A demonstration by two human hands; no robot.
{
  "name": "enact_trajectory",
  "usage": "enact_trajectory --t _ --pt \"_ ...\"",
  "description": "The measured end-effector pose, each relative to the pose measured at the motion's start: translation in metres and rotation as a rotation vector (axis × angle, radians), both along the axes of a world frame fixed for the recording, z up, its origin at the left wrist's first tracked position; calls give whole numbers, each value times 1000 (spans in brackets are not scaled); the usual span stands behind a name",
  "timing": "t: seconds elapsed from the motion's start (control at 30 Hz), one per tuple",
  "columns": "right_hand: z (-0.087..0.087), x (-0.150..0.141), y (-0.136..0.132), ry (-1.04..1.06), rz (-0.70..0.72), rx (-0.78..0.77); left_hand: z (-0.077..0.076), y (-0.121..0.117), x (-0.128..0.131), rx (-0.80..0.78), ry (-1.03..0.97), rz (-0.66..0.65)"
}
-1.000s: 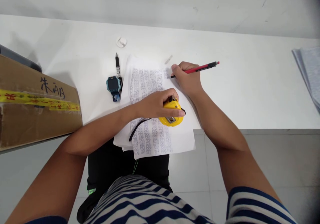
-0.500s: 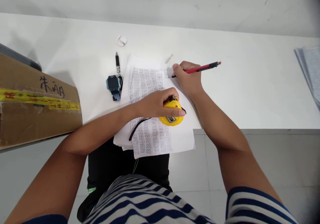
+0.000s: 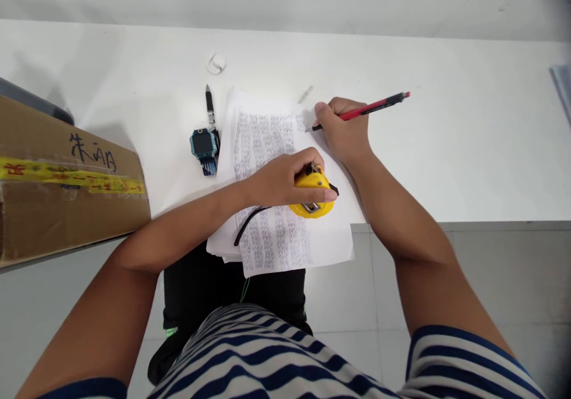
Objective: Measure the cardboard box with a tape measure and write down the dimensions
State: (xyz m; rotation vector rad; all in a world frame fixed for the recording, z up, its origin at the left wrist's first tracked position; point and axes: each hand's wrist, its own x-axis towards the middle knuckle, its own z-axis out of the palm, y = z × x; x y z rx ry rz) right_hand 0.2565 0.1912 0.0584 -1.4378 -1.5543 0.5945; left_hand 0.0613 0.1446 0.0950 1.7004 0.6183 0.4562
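Observation:
My left hand (image 3: 279, 179) is closed over a yellow tape measure (image 3: 312, 194) that rests on a stack of printed sheets (image 3: 272, 232). A black wrist strap (image 3: 247, 223) trails from the tape measure across the paper. My right hand (image 3: 345, 131) grips a red and black pen (image 3: 370, 106), its tip touching the upper right of the top sheet. The sheets hang over the near edge of the white table (image 3: 446, 149).
A teal smartwatch (image 3: 204, 145) and a black pen (image 3: 209, 106) lie left of the sheets. A small white object (image 3: 216, 63) sits farther back. A taped cardboard box (image 3: 66, 191) stands at the left. More papers (image 3: 562, 90) show at the right edge.
The view has shifted slightly, so everything sits a little to the right and higher. Both hands keep their grips and places on the paper.

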Motion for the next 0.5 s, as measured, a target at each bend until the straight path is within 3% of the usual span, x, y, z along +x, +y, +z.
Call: enact_trajectory --t 0.13,0.2,0.3,0.4,0.5 --pt "2 -3 -3 -68 -102 102 -1 -3 2 178 97 105" --pt "3 -4 -3 -198 -49 161 5 -10 1 291 144 164" --pt "13 -13 -10 -310 105 105 27 -30 -14 427 144 194" --pt "43 -39 -39 -33 238 53 51 -63 -46 528 126 283" --pt "81 -80 -95 348 636 -49 68 -95 -82 609 122 505"
